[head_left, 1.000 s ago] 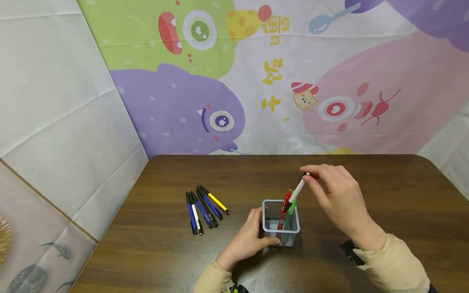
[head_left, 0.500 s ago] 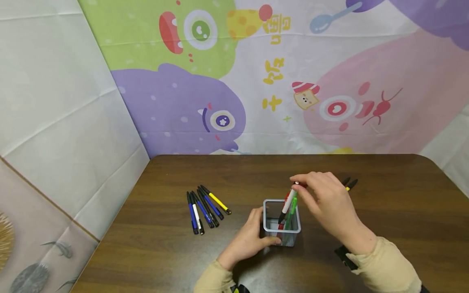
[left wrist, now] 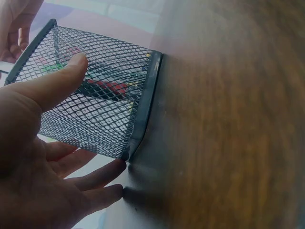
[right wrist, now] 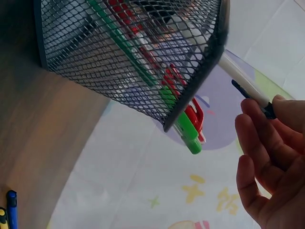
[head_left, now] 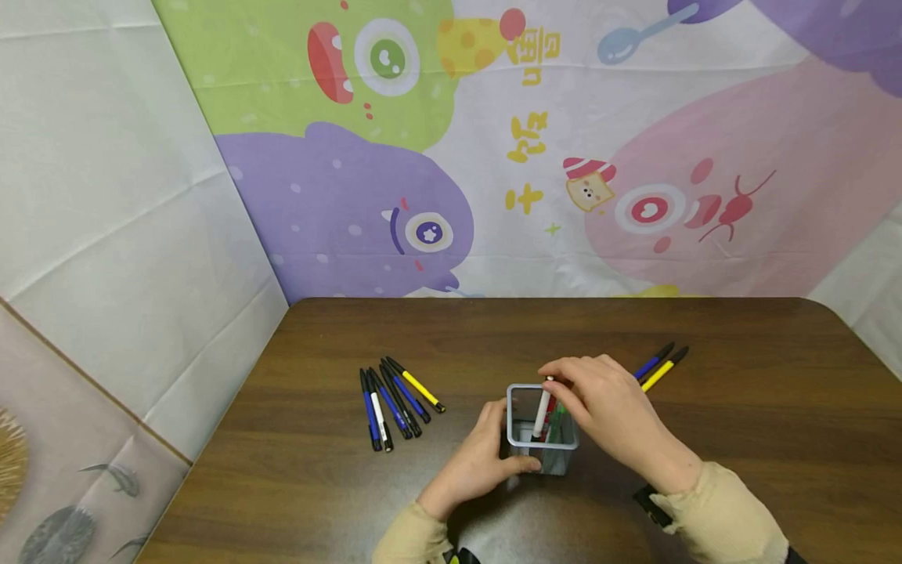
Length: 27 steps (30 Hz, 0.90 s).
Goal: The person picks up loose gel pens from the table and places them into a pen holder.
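A square mesh pen holder [head_left: 543, 446] stands on the table, and my left hand [head_left: 479, 454] grips its left side, thumb across the front mesh in the left wrist view. Over its opening, my right hand [head_left: 606, 407] pinches a white pen [right wrist: 243, 78] by its dark clip end. The pen's other end is down inside the holder. A green pen [right wrist: 188, 131] and a red pen [right wrist: 193, 114] lean in the holder, their tops sticking out past the rim in the right wrist view.
Several pens with blue, white, black and yellow barrels lie side by side left of the holder, among them a yellow pen [head_left: 423, 392]. Behind my right hand lie a blue pen [head_left: 651, 360] and another yellow pen [head_left: 662, 372]. A cartoon-printed cloth [head_left: 521, 258] hangs behind the table.
My right hand has moved left and down, lowering the white pen into the holder and swinging it more upright. Two pens behind that hand have come into view. My left hand stays put.
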### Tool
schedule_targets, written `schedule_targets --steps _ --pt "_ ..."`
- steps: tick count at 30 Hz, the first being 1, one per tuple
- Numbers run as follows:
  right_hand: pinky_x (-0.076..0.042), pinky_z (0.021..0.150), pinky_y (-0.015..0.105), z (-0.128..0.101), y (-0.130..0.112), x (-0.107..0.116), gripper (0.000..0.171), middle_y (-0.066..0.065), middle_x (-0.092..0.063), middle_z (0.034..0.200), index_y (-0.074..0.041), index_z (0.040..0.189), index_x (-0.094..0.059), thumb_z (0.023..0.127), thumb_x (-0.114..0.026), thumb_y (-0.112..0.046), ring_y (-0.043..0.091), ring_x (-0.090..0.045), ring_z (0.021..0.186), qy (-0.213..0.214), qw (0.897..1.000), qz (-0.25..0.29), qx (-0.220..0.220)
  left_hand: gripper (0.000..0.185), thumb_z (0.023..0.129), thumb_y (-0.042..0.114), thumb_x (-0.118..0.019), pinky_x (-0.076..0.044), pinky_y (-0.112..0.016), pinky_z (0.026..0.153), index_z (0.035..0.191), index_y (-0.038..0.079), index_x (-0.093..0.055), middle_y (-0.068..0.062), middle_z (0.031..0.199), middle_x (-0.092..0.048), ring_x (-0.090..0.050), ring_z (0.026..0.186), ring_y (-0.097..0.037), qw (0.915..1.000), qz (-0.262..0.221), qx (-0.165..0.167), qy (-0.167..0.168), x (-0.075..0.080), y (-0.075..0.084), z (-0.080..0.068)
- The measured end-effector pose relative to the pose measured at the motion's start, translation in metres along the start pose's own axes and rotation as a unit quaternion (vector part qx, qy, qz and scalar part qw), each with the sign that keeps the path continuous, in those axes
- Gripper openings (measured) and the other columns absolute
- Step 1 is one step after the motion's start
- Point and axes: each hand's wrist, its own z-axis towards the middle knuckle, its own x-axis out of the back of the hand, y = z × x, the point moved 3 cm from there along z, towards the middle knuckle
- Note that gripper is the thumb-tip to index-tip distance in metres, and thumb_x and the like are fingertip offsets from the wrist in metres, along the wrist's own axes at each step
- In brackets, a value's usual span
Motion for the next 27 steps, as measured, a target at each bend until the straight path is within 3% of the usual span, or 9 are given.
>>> schedule_targets --steps 7,17,27 --pt "-0.042 0.065 0.028 -0.002 0.001 -0.01 0.021 -0.008 -0.065 0.076 -0.012 0.099 -0.063 0.079 -0.069 -0.018 0.005 -0.051 0.062 -0.032 0.999 -0.008 -0.022 0.081 0.074 0.033 -0.074 -0.04 -0.034 0.093 0.136 0.008 -0.03 -0.007 0.121 -0.042 -0.047 0.108 -0.016 1.0 0.004 0.001 -0.003 0.0 -0.001 0.0" --pt "-0.044 0.06 0.028 -0.004 0.003 -0.015 0.015 -0.01 -0.063 0.072 -0.015 0.086 -0.058 0.078 -0.071 -0.016 0.006 -0.054 0.064 -0.027 0.999 0.014 -0.041 0.081 0.073 0.033 -0.075 -0.041 -0.032 0.091 0.135 0.006 -0.031 -0.008 0.119 -0.043 -0.047 0.105 -0.016 1.0 0.004 -0.008 0.003 0.002 -0.001 0.001" --pt "-0.041 0.057 0.026 -0.004 0.007 -0.019 0.013 -0.011 -0.059 0.068 -0.016 0.086 -0.059 0.079 -0.07 -0.015 0.003 -0.048 0.058 -0.025 0.997 0.012 -0.066 0.081 0.073 0.032 -0.075 -0.04 -0.034 0.093 0.136 0.006 -0.03 -0.009 0.12 -0.043 -0.047 0.108 -0.018 1.0 -0.002 -0.006 0.0 0.001 0.0 0.0"
